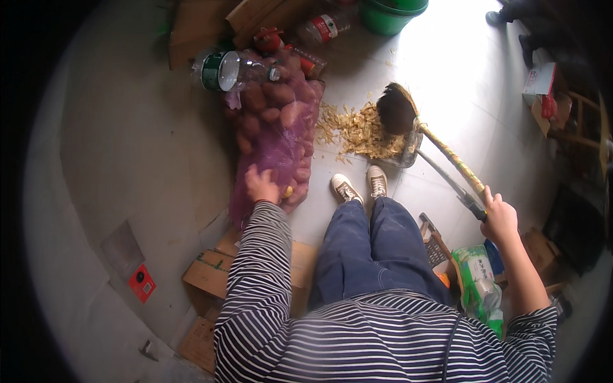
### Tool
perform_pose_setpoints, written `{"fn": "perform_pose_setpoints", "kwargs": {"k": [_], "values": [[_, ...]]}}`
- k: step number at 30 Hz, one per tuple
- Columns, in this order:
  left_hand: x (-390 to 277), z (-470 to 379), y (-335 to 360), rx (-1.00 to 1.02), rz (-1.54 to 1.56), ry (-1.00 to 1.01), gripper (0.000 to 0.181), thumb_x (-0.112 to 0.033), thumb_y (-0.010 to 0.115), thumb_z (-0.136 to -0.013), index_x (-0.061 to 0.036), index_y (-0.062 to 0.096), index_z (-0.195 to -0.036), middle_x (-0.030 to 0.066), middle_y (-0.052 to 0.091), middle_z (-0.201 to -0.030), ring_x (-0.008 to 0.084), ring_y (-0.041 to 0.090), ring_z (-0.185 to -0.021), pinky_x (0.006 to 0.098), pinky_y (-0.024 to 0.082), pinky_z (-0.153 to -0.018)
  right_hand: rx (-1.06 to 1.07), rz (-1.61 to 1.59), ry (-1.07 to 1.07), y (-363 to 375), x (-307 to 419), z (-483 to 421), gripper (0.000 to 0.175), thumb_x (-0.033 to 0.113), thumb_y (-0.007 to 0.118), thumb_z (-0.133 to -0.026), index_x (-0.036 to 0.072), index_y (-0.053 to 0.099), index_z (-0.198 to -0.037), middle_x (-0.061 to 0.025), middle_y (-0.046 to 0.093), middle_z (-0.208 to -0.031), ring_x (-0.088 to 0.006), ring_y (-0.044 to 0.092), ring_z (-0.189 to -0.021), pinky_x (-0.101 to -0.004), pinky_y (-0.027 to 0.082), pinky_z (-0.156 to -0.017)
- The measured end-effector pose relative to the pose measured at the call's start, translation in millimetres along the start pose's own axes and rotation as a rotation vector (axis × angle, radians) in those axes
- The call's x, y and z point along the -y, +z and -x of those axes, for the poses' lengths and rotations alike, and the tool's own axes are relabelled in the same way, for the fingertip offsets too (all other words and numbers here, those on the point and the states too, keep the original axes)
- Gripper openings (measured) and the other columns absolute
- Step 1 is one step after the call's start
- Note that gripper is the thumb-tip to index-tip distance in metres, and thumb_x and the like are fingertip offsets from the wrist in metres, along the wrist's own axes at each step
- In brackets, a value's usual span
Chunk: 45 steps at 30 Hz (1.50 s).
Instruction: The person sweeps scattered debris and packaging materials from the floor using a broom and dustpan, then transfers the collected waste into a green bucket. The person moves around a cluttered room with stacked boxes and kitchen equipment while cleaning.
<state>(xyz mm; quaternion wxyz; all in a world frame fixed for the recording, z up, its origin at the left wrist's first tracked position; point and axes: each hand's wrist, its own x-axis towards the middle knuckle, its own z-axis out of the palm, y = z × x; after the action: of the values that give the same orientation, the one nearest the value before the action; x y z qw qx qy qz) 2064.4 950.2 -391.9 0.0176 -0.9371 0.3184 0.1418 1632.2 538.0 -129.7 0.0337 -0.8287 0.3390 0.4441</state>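
Observation:
My left hand (262, 185) is at the near end of a purple mesh sack (278, 143) full of potatoes (293, 114). Its fingers are spread and hold nothing; whether they touch the mesh I cannot tell. In my right hand (500, 219) are the handles of both a broom (450, 154) and a long-handled dustpan (413, 152). The broom's dark bristles (395, 109) rest over the pan, against a pile of dry yellowish scraps (359, 128). Part of the pile lies in the pan and part is spread across the floor tiles towards the sack.
A large clear plastic bottle (222, 71) lies on the sack's far end. More bottles (325, 28) and a green bucket (393, 14) stand beyond. Cardboard boxes (210, 273) are by my left side, a green-and-white package (474, 268) by my right. Another person's feet (498, 18) show at upper right.

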Motion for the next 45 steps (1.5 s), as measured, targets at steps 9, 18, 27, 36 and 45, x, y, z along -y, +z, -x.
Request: {"fn": "perform_pose_setpoints", "kwargs": {"k": [9,18,27,36,45], "values": [[-85,-39,29,0.601,-0.159,-0.376,0.055,-0.041,0.075,-0.075,-0.0296,0.062,-0.127,0.0101,-0.006,-0.161,0.0287,0.007,-0.148,0.0539,0.012,-0.117,0.034,0.003,0.008,-1,4,-5,0.084,0.006,0.068,-0.065,0.003,0.037,-0.144,-0.0142,0.056,-0.097,-0.0284,0.064,-0.076,-0.0369,0.053,-0.066],[74,-91,19,0.545,-0.368,-0.354,0.045,-0.038,0.080,-0.071,-0.0043,0.073,-0.099,0.0194,0.069,-0.103,0.0341,0.068,-0.098,0.0430,0.055,-0.082,0.110,0.006,-0.004,3,-1,-11,0.087,0.005,0.067,-0.065,0.003,0.034,-0.145,-0.0145,0.055,-0.096,-0.0289,0.064,-0.076,-0.0368,0.052,-0.066],[221,-82,-134,0.392,-0.684,-0.384,0.031,-0.018,0.040,-0.096,-0.0128,0.064,-0.115,0.0137,0.067,-0.111,0.0339,0.065,-0.102,0.0479,0.053,-0.084,0.048,0.022,-0.008,3,-1,-9,0.090,0.006,0.069,-0.064,0.004,0.033,-0.146,-0.0145,0.055,-0.097,-0.0285,0.063,-0.078,-0.0371,0.052,-0.067],[114,-4,-10,0.260,-0.167,-0.641,0.053,-0.034,0.070,-0.081,-0.0153,0.058,-0.129,0.0226,0.017,-0.154,0.0407,0.037,-0.134,0.0441,0.038,-0.108,0.136,0.024,-0.001,-1,3,-7,0.095,0.016,0.074,-0.064,0.002,0.030,-0.147,-0.0156,0.056,-0.101,-0.0290,0.064,-0.083,-0.0370,0.053,-0.070],[-181,80,-6,0.399,0.835,-0.197,0.029,-0.013,0.063,-0.087,-0.0029,0.061,-0.114,0.0095,0.062,-0.103,0.0189,0.059,-0.098,0.0339,0.048,-0.087,0.110,-0.025,-0.038,-3,-6,-5,0.073,0.007,0.062,-0.073,-0.001,0.037,-0.141,-0.0206,0.059,-0.110,-0.0302,0.065,-0.089,-0.0357,0.054,-0.074]]}}
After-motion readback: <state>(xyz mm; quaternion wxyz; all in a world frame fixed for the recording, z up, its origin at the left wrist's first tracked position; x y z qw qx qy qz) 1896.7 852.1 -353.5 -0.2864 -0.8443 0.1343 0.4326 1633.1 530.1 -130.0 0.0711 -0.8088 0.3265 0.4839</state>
